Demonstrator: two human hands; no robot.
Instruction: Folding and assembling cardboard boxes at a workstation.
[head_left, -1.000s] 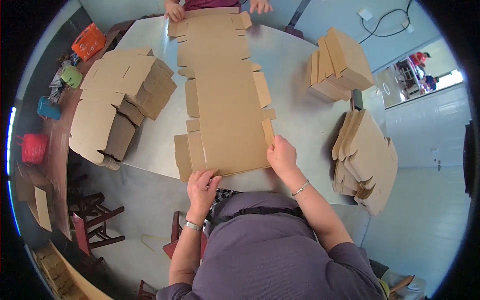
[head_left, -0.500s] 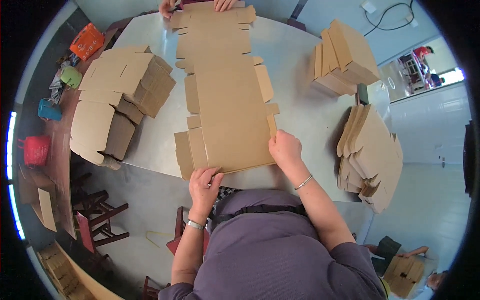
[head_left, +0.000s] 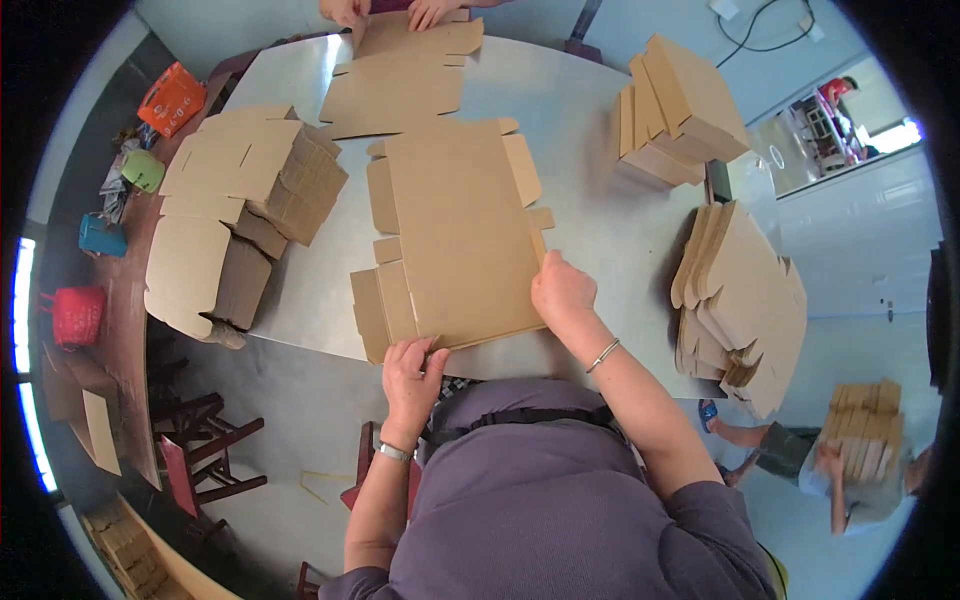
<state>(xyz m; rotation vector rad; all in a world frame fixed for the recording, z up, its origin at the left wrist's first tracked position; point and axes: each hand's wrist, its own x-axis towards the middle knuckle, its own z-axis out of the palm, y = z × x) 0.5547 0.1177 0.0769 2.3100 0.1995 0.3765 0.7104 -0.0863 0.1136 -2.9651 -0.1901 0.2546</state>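
Note:
A flat, part-folded cardboard box blank lies on the metal-topped table in front of me. Its near-left corner is pinched by my left hand, with the side flaps sticking out just beyond. My right hand is closed around the narrow flap at the blank's right edge, partly folded up; the fingertips are tucked out of sight. Beyond the far edge of my blank lies a second cardboard blank, which a person's hands across the table are holding.
Folded cardboard stacks lie on the left. Finished-looking boxes stand at the far right, with flat blanks nearer. Wooden stools stand below left. At lower right a person carries a cardboard bundle.
The far blank has shifted left and turned slightly, away from mine. My hands keep hold, the right slightly nearer and left. The person at lower right has moved, now carrying the bundle higher in view.

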